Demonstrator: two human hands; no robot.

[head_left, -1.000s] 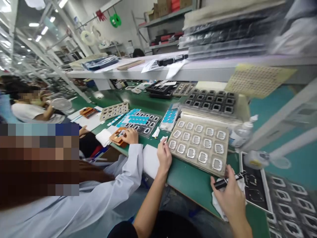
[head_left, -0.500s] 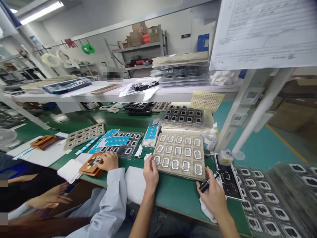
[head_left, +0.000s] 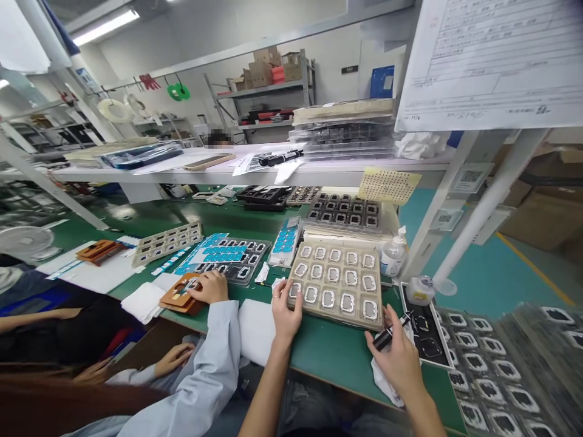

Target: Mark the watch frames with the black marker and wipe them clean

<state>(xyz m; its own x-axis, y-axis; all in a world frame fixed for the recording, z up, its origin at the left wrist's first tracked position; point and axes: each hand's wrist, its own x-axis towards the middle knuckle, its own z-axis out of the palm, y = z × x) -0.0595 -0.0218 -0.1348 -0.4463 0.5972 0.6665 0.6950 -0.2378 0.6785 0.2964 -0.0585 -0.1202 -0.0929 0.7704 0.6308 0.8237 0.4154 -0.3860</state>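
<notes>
At the green table (head_left: 330,352), half-curled fingers of our left hand (head_left: 286,315) meet the beige tray's (head_left: 336,317) near-left corner, apparently steadying it, grip unclear; by its near-right corner, our right hand (head_left: 398,355) closes its fingers around a black marker (head_left: 383,338), seemingly tucked aside.

Bright, cool indoor light; clear middle, smeared and stretched margins.
A ceiling tube (head_left: 106,27) glows white at ten o'clock, and the green tabletop (head_left: 328,352) gives back pale glare toward nine. Deep shadow lies under its edge at six. The beige tray (head_left: 342,267), just off centre toward five, shows crisply; stacked trays (head_left: 540,355) at four smear, a reddish-brown shape (head_left: 40,394) at eight blurs, and print on the sheet (head_left: 492,67) at two is too soft to read.
</notes>
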